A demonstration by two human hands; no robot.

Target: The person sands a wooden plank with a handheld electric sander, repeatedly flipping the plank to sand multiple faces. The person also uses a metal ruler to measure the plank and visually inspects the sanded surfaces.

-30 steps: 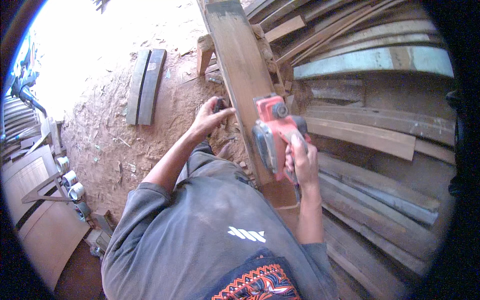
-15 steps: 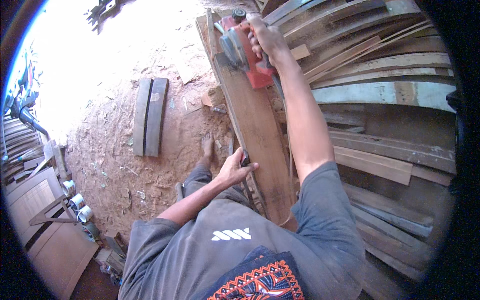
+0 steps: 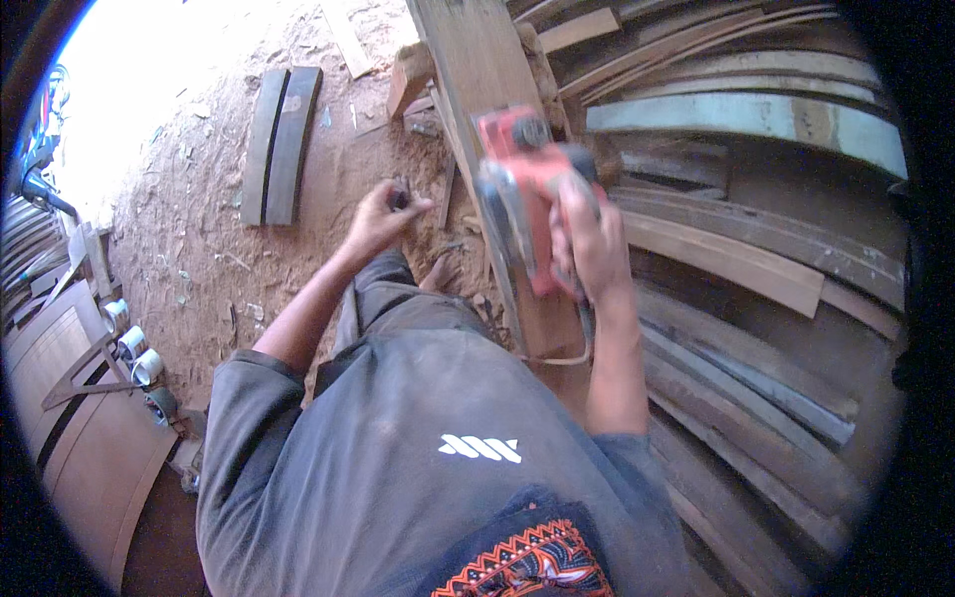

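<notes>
Nearest us, a pale cord loops across the near end of the plank, close behind the red power planer. Drawn back over that loop, the planer could, we judge, snag or nick it. The plank lies lengthwise ahead of us, the planer over its near part; blur keeps us from telling whether the sole bears on the wood.

Right hand: closed around the planer's handle, forearm running up from the lower edge, elbow bent. We see no second hand on the tool, so it could tip and gouge if the wrist rolls.

Left hand: out to the left, elbow bent, fingers curled around a small dark object we cannot identify. It stands clear of the plank; with no hand bracing, the plank might shift under a hard push. A foot is near the plank's left side, exposed should the plank slip off.

Farther out, a wooden support stands beside the plank; two dark boards lie on the ground leftward.
</notes>
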